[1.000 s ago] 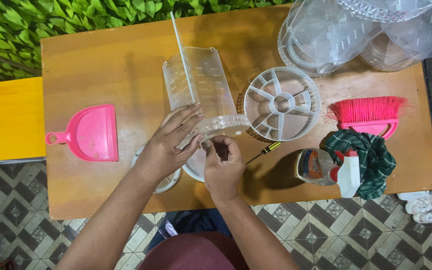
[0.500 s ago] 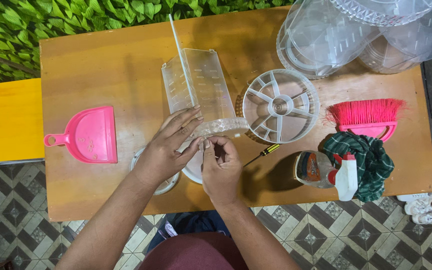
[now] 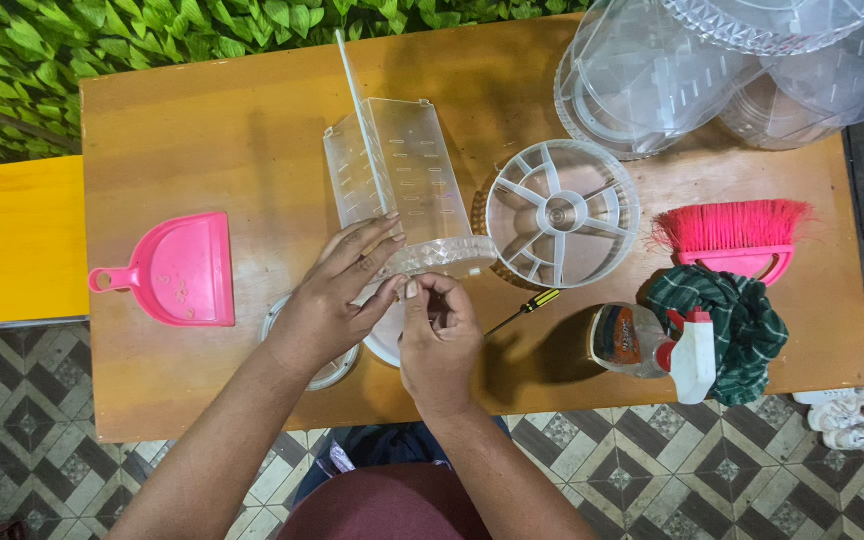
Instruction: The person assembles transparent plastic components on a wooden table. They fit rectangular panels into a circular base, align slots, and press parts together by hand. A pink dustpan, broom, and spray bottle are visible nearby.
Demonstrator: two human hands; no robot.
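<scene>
Head camera, looking straight down on a wooden table (image 3: 202, 130) with patterned floor tiles below it and green leaves along the top edge.

Near the middle lies a clear plastic container (image 3: 397, 175), tall and tapered, on its side with its wide patterned rim towards the person. The left hand (image 3: 337, 295) lies spread over that rim, fingers extended and pressing on it. The right hand (image 3: 439, 335) is curled just beside the rim, fingertips pinched together on something too small to make out.

The container looks light, thin-walled and smooth, so likely slippery and apt to crack if squeezed; the thicker rim seems the safest place to grip it.

A small yellow-handled screwdriver (image 3: 524, 310) lies just right of the right hand. A pink dustpan (image 3: 177, 270) sits to the left. A round clear divided tray (image 3: 562, 212) lies to the right of the container, with a pink brush (image 3: 732, 235), a green checked cloth (image 3: 732, 320) and a spray bottle (image 3: 652, 345) further right. Large clear plastic domes (image 3: 712, 70) crowd the top right corner.
</scene>
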